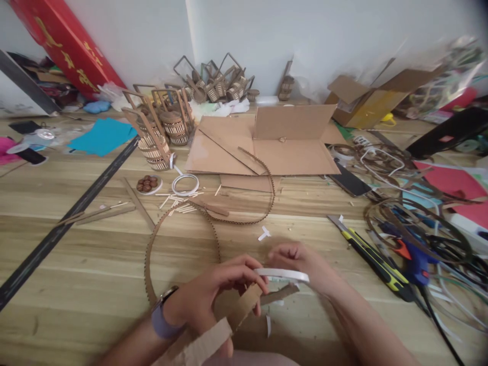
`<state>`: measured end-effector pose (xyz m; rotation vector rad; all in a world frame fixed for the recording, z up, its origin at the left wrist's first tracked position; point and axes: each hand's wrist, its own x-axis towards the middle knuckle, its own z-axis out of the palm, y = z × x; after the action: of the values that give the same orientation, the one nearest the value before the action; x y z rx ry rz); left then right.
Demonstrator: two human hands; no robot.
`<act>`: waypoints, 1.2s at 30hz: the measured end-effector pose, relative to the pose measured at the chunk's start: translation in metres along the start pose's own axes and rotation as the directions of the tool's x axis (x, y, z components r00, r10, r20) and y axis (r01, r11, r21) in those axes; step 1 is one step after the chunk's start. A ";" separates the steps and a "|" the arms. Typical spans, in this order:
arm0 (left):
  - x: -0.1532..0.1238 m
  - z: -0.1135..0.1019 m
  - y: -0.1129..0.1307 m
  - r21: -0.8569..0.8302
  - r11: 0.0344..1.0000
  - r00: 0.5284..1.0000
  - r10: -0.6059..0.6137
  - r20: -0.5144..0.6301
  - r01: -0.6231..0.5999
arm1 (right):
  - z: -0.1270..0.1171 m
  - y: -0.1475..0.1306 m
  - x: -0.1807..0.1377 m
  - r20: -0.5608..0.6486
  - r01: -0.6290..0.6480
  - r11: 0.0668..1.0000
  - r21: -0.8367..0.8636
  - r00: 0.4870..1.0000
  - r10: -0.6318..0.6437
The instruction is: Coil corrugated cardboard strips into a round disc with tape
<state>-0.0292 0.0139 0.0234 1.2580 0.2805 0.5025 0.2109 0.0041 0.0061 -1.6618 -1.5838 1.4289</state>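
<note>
My left hand (213, 295) is closed round a strip of brown corrugated cardboard (213, 338) that runs down toward the lower edge of the view. My right hand (301, 264) grips a white roll of tape (284, 275), held flat between both hands just above the cardboard's upper end. My left fingertips touch the roll's near rim. A watch with a lilac strap sits on my left wrist. A long, curved toothed cardboard strip (150, 254) lies on the wooden floor just beyond my hands.
A yellow-black utility knife (371, 256) and a blue glue gun (414, 262) lie to the right amid cables. Flattened cardboard boxes (267, 147), small woven baskets (163, 132), another tape ring (185, 184), a dish of nuts (148, 184) and a long black ruler (64, 223) lie ahead and left.
</note>
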 end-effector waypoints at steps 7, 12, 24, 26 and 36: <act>0.002 -0.002 -0.001 0.204 0.978 0.997 -0.035 -0.064 0.048 | -0.013 -0.008 -0.017 -0.392 0.352 0.885 -0.304 0.801 -0.453; 0.003 -0.002 -0.003 0.172 0.984 0.998 -0.053 -0.026 0.057 | -0.007 -0.017 -0.022 -0.174 0.579 0.688 -0.437 0.696 -0.696; 0.000 0.001 -0.004 -0.001 0.998 0.986 -0.064 -0.156 0.064 | 0.000 -0.010 -0.019 -0.281 0.556 0.575 -0.601 0.526 -0.803; 0.000 0.000 -0.007 0.099 0.992 0.981 -0.058 -0.185 0.078 | 0.003 -0.009 -0.020 -0.275 0.540 0.532 -0.652 0.486 -0.830; 0.004 0.005 -0.009 0.480 0.840 0.932 -0.076 -0.355 0.251 | 0.010 -0.009 -0.022 -0.356 0.508 0.592 -0.625 0.489 -0.796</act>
<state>-0.0220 0.0097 0.0168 1.6574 0.8451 0.4976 0.2019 -0.0171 0.0179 -1.2216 -1.8904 0.0602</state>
